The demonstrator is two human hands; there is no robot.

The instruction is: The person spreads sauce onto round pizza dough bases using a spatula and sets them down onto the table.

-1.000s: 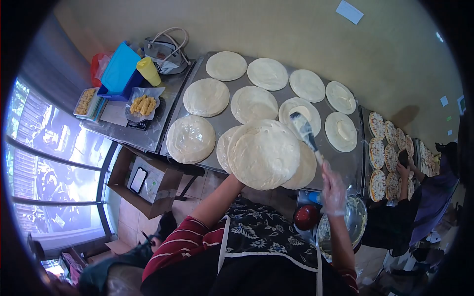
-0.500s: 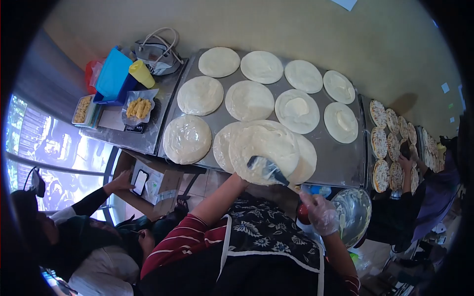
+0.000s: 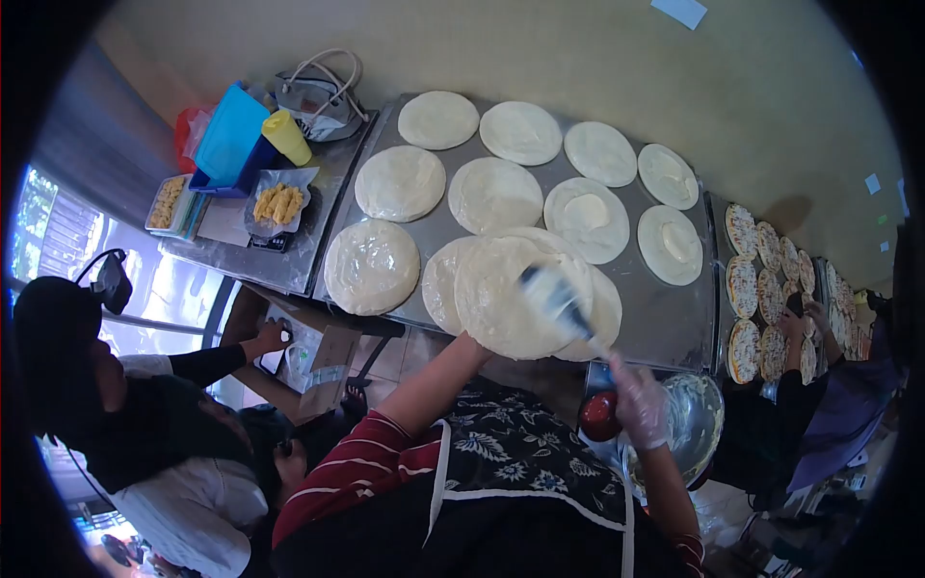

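Observation:
A round pizza base (image 3: 496,308) with a pale, creamy top is raised over other bases. My left hand (image 3: 472,348) holds it from beneath; the fingers are hidden under it. In a clear glove, my right hand (image 3: 638,400) is closed around the handle of a spatula (image 3: 556,301). The blade, dark and smeared with white spread, lies against the top of the raised base and is slightly blurred. Behind it, more pale bases (image 3: 495,196) lie in rows on a metal table (image 3: 665,323). Several have a shiny coat, and two carry a mound of spread.
Beside my right hand are a metal bowl (image 3: 708,424) smeared with spread and a round red object (image 3: 598,416). Topped pizzas (image 3: 742,284) lie at right, near a co-worker's hands (image 3: 795,326). At left are a blue box (image 3: 231,154), a yellow cup (image 3: 286,137) and a seated person (image 3: 145,405).
The spatula has swept up and to the right over the raised base, with my right hand rising along with it. The seated person at left has leaned further into view.

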